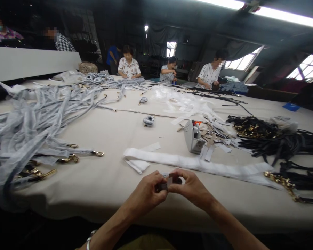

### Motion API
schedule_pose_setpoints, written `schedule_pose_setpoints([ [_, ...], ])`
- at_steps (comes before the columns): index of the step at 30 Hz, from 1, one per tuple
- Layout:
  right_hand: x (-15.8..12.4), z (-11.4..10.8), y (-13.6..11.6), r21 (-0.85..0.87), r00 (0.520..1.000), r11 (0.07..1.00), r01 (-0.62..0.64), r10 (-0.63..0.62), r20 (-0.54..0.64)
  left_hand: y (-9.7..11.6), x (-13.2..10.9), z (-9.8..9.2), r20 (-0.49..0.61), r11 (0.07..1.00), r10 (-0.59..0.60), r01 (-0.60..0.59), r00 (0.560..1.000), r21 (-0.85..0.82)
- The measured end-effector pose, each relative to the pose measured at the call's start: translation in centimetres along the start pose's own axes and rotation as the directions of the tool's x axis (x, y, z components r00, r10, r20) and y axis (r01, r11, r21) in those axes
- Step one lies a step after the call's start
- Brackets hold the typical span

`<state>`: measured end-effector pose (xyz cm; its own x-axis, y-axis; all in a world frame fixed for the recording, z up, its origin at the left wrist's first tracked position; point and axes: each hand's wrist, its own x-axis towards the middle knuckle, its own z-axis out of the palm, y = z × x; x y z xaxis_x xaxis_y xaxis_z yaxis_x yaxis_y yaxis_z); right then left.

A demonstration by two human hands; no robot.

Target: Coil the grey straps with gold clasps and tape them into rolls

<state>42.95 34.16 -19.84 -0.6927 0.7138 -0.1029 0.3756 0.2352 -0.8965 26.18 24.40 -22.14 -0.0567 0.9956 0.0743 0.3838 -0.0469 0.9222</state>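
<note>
Brown card (170, 181) is held, seemingly upright, between the fingers of left hand (150, 189) and right hand (191, 189), nearer than white strip (211, 167).

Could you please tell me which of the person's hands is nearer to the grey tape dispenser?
Right: the right hand is on the near side of the tape dispenser, the left hand farther off, toward the left.

Above the desk (114, 133), the person's left grip (153, 187) and right grip (187, 185) pinch a small grey-brown piece (170, 180). Beyond lie a folded white strip (187, 164) and a grey tape dispenser (190, 137); plastic-wrapped straps (36, 121) with gold snap hooks (98, 153) heap leftward, black straps (287, 144) rightward.
</note>
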Motion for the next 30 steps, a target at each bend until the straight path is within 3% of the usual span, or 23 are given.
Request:
schedule_pose_setpoints([
  [3, 0.0, -0.1, -0.3, 0.165, 0.996, 0.982, -0.091, 0.087, 0.032, 0.2, 0.0, 0.0, -0.014, 1.000, -0.017, 0.017, 1.000, -0.017],
  [6, 0.0, -0.1, -0.8, 0.196, 0.993, 0.973, -0.118, 0.114, 0.032, 0.2, 0.4, 0.1, -0.032, 0.996, -0.063, 0.060, 0.998, -0.070],
  [10, 0.1, -0.5, -1.6, 0.081, 0.995, 0.992, -0.096, 0.094, 0.033, 0.0, 0.6, 0.4, -0.007, 0.981, -0.138, 0.135, 0.990, -0.138],
  [16, 0.2, -2.0, -2.5, -0.051, 0.981, 0.998, -0.034, 0.043, 0.191, 0.3, 0.5, 0.5, 0.071, 0.963, -0.161, 0.172, 0.984, -0.208],
  [20, 0.4, -2.5, -2.9, -0.195, 0.987, 0.981, 0.008, 0.023, 0.157, 0.6, 0.7, 0.6, 0.114, 0.946, -0.166, 0.191, 0.979, -0.261],
  [24, 0.8, -2.5, -3.6, -0.364, 0.988, 0.921, 0.137, -0.103, 0.114, 0.3, 1.2, 1.0, 0.191, 0.853, -0.184, 0.253, 0.964, -0.456],
  [30, 0.6, -1.5, -3.2, -0.489, 0.922, 0.794, 0.362, -0.381, 0.063, -0.4, 2.0, 1.3, 0.187, 0.698, -0.227, 0.293, 0.956, -0.654],
])
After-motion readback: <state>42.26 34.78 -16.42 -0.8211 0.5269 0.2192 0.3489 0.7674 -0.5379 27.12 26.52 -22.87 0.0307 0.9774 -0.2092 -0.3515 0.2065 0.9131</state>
